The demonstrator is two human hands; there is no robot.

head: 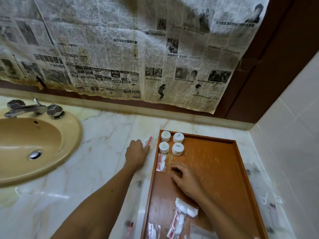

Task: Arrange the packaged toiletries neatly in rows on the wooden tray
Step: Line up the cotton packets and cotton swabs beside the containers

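Your left hand (pixel 136 152) lies on the white marble countertop (pixel 96 152) just left of the rectangular wooden tray (pixel 224 169), its fingers on a clear plastic packet with a red stick inside (pixel 148 141); whether they pinch it or only press it flat you cannot tell. Your right hand (pixel 184 176) rests inside the tray near its left edge, fingers loosely curled against the wood and grasping nothing that shows.

At the tray's far left corner stand four round white lidded containers (pixel 171 143) in a two-by-two block, close together. Just in front of them, along the left edge, lies a clear packet with red and white contents (pixel 161 162), lengthwise to the tray. Near the tray's near edge more clear packets (pixel 179 216) lie loose and at differing angles, some overlapping.

On the countertop's left side sits a tan oval sink (pixel 34 144) with a chrome tap (pixel 32 107). Yellowed newspaper (pixel 120 49) covers the wall behind.
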